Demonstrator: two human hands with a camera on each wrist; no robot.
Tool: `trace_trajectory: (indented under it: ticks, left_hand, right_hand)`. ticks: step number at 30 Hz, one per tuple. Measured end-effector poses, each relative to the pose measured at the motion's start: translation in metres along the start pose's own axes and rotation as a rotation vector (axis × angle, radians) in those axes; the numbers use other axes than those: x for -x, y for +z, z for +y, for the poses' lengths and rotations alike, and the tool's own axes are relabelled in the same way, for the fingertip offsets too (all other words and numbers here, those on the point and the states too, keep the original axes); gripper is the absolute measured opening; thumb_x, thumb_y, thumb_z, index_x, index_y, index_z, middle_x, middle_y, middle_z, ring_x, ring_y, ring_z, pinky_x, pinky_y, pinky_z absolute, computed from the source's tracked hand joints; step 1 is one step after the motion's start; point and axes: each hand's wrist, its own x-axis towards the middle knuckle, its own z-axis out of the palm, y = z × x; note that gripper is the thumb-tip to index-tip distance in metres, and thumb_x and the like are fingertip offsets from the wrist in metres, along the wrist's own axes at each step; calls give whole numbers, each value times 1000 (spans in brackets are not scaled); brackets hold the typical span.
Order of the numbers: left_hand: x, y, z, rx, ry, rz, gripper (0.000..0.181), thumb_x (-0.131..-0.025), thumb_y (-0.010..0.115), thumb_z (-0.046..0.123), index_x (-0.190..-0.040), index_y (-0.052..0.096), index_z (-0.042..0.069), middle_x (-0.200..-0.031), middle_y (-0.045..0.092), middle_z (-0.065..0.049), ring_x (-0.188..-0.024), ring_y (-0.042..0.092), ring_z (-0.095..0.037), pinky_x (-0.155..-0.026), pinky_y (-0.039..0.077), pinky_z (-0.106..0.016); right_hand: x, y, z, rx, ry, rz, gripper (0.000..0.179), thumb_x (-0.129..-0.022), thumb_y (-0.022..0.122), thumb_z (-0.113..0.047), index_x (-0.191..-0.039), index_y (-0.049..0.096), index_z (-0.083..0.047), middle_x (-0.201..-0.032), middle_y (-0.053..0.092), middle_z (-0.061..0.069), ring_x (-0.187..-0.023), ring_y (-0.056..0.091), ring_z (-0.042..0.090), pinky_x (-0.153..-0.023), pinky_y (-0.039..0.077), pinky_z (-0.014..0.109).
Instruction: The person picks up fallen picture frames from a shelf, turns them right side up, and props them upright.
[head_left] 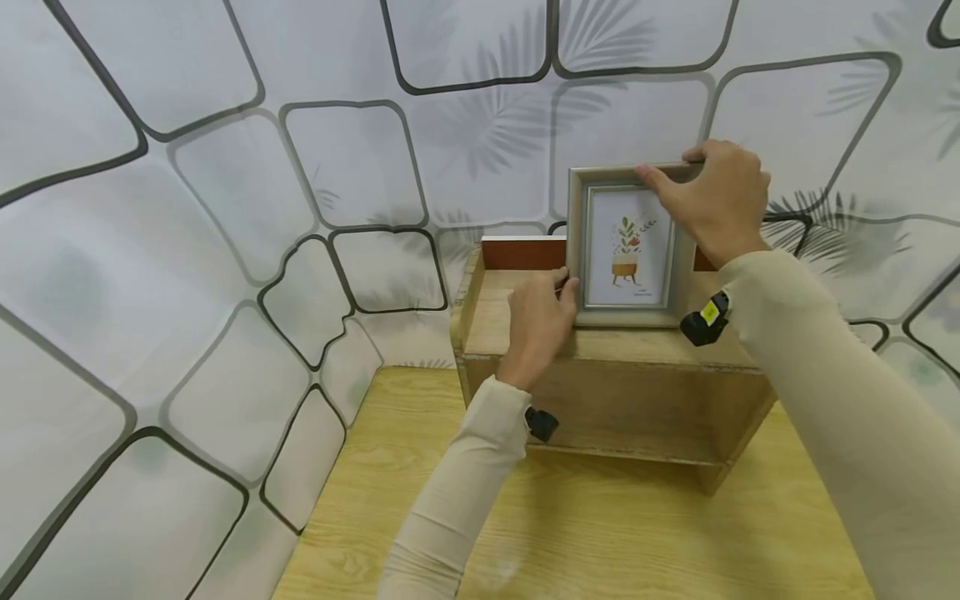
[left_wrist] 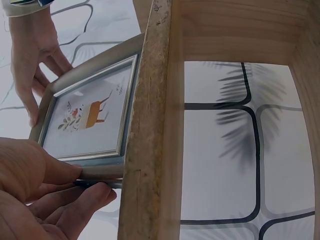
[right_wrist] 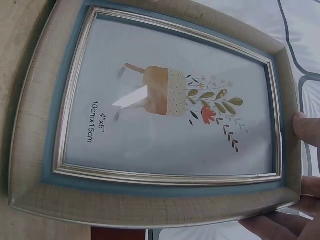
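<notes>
A picture frame (head_left: 626,250) with a beige-grey border and a print of a potted plant stands upright over the top board of a small wooden shelf (head_left: 517,308). My left hand (head_left: 536,321) pinches its lower left edge, thumb on the front and fingers behind, as the left wrist view shows. At the upper right corner my right hand (head_left: 716,200) grips the frame, its thumb over the front and its fingers at the top edge. The right wrist view shows the print, marked 4"x6", behind a silvery inner rim. The frame's back is hidden.
A dark red panel (head_left: 525,254) with a white top edge stands at the back of the shelf, partly behind the frame. The shelf is on a yellow wood-grain tabletop (head_left: 390,467). Patterned wall covering (head_left: 225,192) rises behind and to the left.
</notes>
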Motion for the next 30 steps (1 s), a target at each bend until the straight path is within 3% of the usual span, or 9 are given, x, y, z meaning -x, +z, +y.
trace_trajectory:
  ticks: [10, 25, 30]
  left_hand:
    - [0, -2, -1, 0, -15, -2, 27, -99, 67, 16, -119, 73, -1, -110, 75, -11, -98, 73, -20, -85, 58, -37]
    - [-2, -1, -2, 10, -26, -16, 27, -99, 67, 16, -120, 73, 0, -110, 75, -10, -98, 73, -20, -84, 58, -37]
    - [-1, -2, -2, -1, -13, 15, 29, -100, 67, 20, -120, 73, 0, -108, 76, -10, -96, 73, -20, -85, 57, -38]
  right_hand:
    - [4, 3, -4, 18, -11, 24, 75, -90, 66, -58, -127, 65, 7, -128, 64, 28, -120, 58, 48, -102, 41, 62]
    - [5, 2, -4, 40, -3, 11, 76, -92, 63, -59, -129, 64, 7, -129, 63, 29, -119, 58, 49, -100, 41, 63]
    - [4, -4, -8, 56, 30, -16, 81, -92, 58, -63, -138, 58, 4, -136, 58, 28, -126, 53, 48, -102, 38, 65]
